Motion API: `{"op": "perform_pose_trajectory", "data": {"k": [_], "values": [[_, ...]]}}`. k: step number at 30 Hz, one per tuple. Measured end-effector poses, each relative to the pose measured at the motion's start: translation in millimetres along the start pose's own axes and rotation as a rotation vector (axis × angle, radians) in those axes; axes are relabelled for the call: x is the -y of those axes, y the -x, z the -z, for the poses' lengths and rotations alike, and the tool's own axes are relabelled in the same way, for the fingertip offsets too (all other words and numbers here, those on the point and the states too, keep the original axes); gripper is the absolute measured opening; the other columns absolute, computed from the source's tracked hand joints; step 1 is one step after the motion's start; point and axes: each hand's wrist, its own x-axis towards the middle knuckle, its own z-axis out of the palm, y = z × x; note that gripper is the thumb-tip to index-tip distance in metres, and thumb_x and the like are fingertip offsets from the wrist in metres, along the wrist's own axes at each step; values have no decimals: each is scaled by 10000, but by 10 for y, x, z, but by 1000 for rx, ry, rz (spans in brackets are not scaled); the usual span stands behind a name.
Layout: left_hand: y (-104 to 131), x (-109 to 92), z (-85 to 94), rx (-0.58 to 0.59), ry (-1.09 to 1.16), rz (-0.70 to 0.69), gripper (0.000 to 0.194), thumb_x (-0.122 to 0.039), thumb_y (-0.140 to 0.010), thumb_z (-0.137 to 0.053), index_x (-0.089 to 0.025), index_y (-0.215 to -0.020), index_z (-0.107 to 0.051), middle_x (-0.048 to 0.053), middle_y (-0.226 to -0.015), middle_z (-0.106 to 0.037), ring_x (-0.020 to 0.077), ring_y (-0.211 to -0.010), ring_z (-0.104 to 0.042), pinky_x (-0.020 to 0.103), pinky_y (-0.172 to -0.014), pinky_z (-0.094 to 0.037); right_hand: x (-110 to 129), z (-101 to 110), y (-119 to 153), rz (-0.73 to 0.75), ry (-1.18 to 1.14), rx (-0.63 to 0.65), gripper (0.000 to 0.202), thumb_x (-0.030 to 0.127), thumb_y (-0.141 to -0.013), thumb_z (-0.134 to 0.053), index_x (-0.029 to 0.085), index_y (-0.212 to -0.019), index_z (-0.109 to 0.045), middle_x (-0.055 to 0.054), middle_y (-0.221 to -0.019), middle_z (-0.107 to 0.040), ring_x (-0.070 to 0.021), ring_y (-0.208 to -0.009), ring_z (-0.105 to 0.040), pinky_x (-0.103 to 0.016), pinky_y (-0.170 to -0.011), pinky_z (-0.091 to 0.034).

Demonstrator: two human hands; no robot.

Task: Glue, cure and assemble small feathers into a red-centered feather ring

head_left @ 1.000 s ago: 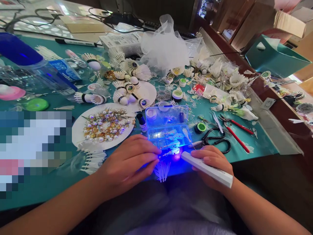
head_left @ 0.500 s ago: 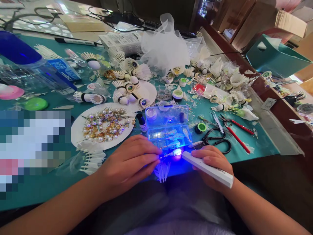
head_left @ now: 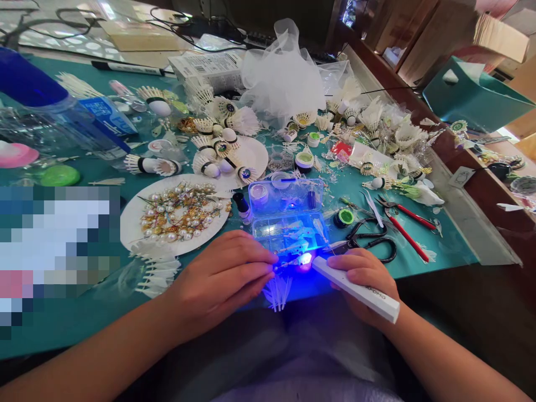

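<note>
Between its fingertips my left hand pinches the end of a small feather piece, whose tip glows in blue-violet light. My right hand is wrapped round a white stick-shaped lamp, its lit end close to the feather piece on the right. Just behind the glow stands an open clear compartment box with white pieces inside. In front of it, several white feather shafts lie fanned out at the mat's edge.
A white plate with pearl sprays is left of the box. Black scissors, red-handled pliers and an open green pot lie right. Behind are shuttlecocks, white tulle and a blue-capped bottle.
The lamp in my right hand has turned slightly, showing more of its lettering. My left hand and the feather piece are almost unmoved.
</note>
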Motion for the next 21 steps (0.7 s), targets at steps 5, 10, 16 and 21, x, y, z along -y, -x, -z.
{"op": "perform_pose_trajectory", "data": {"k": [5, 10, 16, 21], "values": [[6, 3, -8, -7, 10, 11, 127, -97, -953, -651, -176, -1046, -686, 64, -1010, -791, 178, -909, -737, 377, -973, -567, 0, 1, 2, -22, -20, 10, 245, 180, -923, -613, 288, -1133, -548, -63, -1059, -803, -213, -749, -761, -367, -658, -575], [-4, 5, -19, -25, 20, 9, 129, -85, -949, -654, -168, -1040, -691, 76, -1013, -793, 184, -913, -735, 382, -956, -564, 11, -20, -15, -20, -46, -12, 297, 162, -900, -621, 294, -1154, -543, -55, -1047, -804, -216, -784, -774, -357, -649, -572], [-35, -19, 9, -22, -12, 14, 110, -153, -994, -620, -204, -1066, -686, 49, -1002, -806, 173, -882, -752, 384, -958, -569, 45, -41, 15, -27, -58, -97, 391, 122, -875, -679, 284, -1211, -562, -68, -1064, -793, -215, -875, -775, -353, -693, -620], [-37, -39, 27, -81, -17, 21, 88, -163, -992, -636, -218, -1046, -678, 34, -977, -805, 164, -851, -746, 386, -944, -558, 43, -36, -27, -20, -4, -284, 411, 127, -864, -716, 282, -1218, -577, -55, -1010, -778, -217, -849, -763, -352, -657, -651]]}}
